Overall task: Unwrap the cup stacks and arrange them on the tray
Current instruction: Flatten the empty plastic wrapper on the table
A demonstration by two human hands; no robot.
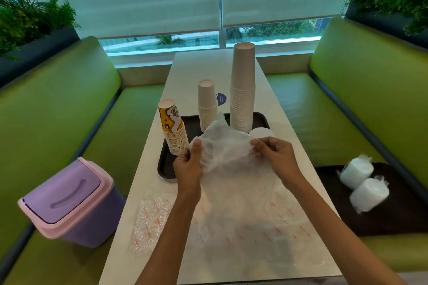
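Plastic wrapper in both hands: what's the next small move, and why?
Probably lay the wrapper down on the spent wrappers on the table. The left hand and right hand both pinch it, it looks empty, and two wrapped stacks wait on the other tray, so the hands need freeing.

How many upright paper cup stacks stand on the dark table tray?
3: the yellow patterned paper stack left, the short white paper stack centre, the tall white paper stack right. Clear plastic wrap may hide others.

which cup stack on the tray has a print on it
The leftmost stack, printed in yellow and brown; the short middle stack and the tall right stack are plain white.
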